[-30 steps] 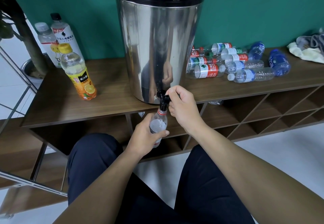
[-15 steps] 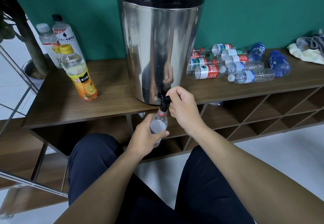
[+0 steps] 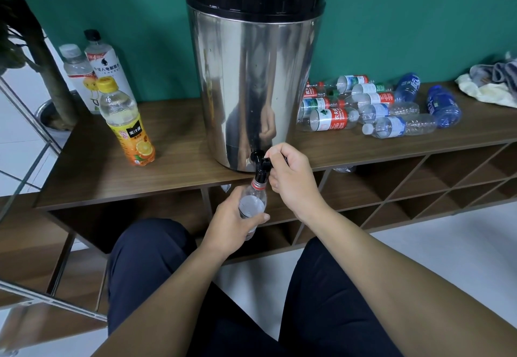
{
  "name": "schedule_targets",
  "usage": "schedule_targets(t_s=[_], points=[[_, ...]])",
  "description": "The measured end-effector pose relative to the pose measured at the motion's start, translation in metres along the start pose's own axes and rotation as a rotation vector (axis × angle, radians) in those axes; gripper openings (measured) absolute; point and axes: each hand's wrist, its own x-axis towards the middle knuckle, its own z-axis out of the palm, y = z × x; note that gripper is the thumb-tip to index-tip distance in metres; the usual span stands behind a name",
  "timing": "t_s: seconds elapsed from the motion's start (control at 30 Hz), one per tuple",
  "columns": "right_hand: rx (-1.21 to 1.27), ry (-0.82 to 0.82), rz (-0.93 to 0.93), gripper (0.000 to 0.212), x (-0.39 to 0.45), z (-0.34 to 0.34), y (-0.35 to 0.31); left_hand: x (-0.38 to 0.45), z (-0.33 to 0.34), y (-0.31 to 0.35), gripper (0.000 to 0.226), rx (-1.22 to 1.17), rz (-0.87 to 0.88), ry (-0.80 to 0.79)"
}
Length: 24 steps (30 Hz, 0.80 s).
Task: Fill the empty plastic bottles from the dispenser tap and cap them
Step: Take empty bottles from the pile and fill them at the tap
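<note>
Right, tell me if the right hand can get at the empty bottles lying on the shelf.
Probably yes: the empty bottles lie uncovered just right of the dispenser, but the right hand must first let go of the tap.

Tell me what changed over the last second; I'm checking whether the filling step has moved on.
Nothing visibly changed. The left hand still holds the bottle with its neck under the tap, and the right hand still grips the tap's lever. The dispenser, the upright bottles on the left and the empty bottles lying on the right stayed put.
</note>
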Motion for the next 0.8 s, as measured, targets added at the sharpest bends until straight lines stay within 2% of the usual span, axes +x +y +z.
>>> schedule_targets(t_s=[0.8], points=[[-0.029, 0.008, -0.009, 0.029, 0.0010, 0.0000, 0.0025, -0.0002, 0.0005, 0.0044, 0.059, -0.117, -0.018, 0.010]])
